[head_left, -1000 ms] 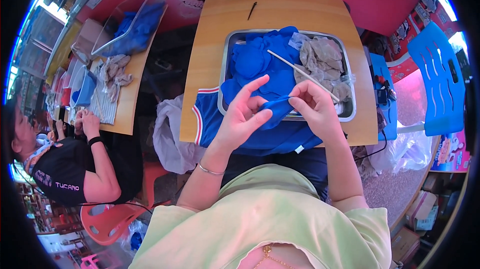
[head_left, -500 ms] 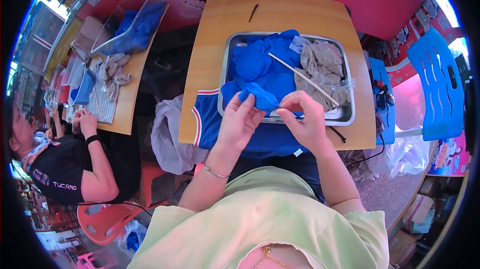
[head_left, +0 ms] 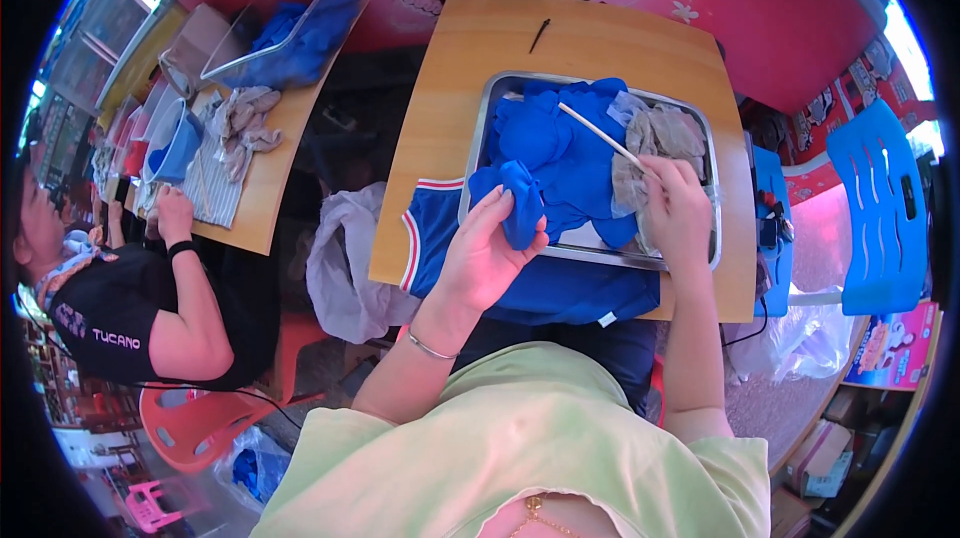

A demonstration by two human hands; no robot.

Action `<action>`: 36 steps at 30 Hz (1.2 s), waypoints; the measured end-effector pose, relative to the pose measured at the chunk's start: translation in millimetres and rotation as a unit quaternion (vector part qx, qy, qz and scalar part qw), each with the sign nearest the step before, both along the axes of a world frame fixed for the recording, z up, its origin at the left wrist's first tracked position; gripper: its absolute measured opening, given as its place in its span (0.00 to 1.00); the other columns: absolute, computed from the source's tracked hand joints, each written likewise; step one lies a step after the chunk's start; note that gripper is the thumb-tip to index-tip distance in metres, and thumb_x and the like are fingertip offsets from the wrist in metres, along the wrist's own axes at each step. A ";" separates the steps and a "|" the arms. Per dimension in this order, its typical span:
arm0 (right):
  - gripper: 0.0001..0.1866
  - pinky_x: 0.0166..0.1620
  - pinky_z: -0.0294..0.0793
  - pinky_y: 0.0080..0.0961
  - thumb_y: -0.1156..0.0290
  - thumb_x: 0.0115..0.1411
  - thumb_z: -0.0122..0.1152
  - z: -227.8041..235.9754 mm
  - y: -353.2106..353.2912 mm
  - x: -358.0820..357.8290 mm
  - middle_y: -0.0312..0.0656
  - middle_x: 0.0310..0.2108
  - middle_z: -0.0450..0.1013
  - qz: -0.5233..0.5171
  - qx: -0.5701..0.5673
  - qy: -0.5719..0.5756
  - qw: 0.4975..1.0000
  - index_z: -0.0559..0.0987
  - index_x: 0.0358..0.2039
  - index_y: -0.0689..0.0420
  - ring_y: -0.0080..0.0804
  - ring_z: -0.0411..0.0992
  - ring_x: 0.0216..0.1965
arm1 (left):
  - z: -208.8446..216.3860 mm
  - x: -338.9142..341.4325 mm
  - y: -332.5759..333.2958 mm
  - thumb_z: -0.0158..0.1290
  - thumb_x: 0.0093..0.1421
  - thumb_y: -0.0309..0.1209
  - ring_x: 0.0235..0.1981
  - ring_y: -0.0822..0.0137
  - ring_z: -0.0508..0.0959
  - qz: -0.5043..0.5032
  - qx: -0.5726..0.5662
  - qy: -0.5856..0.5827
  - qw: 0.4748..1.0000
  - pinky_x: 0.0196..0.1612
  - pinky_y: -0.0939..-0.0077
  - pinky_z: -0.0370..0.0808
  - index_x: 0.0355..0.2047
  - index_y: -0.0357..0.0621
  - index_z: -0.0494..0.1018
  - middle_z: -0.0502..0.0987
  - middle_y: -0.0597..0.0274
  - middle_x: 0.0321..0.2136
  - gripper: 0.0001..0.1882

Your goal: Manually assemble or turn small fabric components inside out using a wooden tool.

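Observation:
My left hand (head_left: 488,253) is closed on a small piece of blue cloth (head_left: 523,206), pinched between thumb and fingers over the near left edge of a metal tray (head_left: 592,254). The fingers of my right hand (head_left: 680,200) are closed around the near end of a thin pale stick (head_left: 598,130), which slants over the tray's contents. Inside the tray lies a pile of blue cloth pieces (head_left: 540,138) on the left. Crumpled greyish-beige cloth (head_left: 672,135) fills its right side, partly hidden by my right hand.
A blue garment with red-and-white trim (head_left: 430,228) lies under the tray's near side on the wooden table (head_left: 440,68). A small dark stick-like item (head_left: 540,34) lies at the back. Leftward, another person (head_left: 150,308) sits at a second table (head_left: 262,200). A blue chair (head_left: 880,208) stands right.
My right hand has left the blue cloth, moved right and forward, and closed on the pale stick. My left hand still holds the cloth, now turned more upright. The whole view has shifted slightly.

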State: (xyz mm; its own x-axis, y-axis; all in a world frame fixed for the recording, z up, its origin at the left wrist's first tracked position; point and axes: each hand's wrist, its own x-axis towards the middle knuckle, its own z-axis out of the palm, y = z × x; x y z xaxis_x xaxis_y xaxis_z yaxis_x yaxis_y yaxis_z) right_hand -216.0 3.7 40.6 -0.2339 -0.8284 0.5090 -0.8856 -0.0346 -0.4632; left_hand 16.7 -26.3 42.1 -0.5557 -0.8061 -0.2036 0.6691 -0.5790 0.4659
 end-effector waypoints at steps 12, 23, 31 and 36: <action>0.12 0.24 0.66 0.17 0.83 0.49 0.62 2.6 62.6 27.7 0.39 0.25 0.70 0.122 -0.015 -0.130 0.984 0.80 0.35 0.56 0.24 0.68 0.21 | -1.6 -7.6 -7.9 0.42 0.67 0.36 0.23 0.76 0.69 0.025 0.011 -0.017 0.999 0.21 0.85 0.64 0.38 0.43 0.69 0.69 0.66 0.25 0.11; 0.12 0.24 0.69 0.17 0.84 0.48 0.62 3.1 63.5 25.1 0.38 0.25 0.70 0.103 -0.012 -0.139 0.985 0.81 0.34 0.56 0.22 0.68 0.21 | -0.1 -3.6 -8.2 0.41 0.67 0.37 0.21 0.79 0.66 0.037 -0.045 -0.072 0.996 0.19 0.87 0.60 0.37 0.45 0.69 0.68 0.69 0.22 0.10; 0.12 0.23 0.68 0.19 0.83 0.47 0.63 -7.2 61.5 31.6 0.39 0.25 0.70 0.144 -0.026 -0.124 0.981 0.80 0.33 0.56 0.26 0.70 0.20 | -2.6 -11.0 -1.0 0.45 0.66 0.34 0.22 0.82 0.68 0.055 -0.114 -0.154 0.980 0.20 0.89 0.61 0.40 0.44 0.69 0.70 0.70 0.24 0.09; 0.13 0.24 0.68 0.22 0.83 0.47 0.63 -13.7 62.4 35.6 0.40 0.25 0.71 0.144 -0.010 -0.127 0.981 0.80 0.34 0.56 0.30 0.70 0.21 | -4.3 -12.7 4.2 0.54 0.61 0.32 0.25 0.86 0.67 0.068 -0.274 -0.275 0.919 0.22 0.91 0.63 0.36 0.43 0.71 0.68 0.75 0.25 0.07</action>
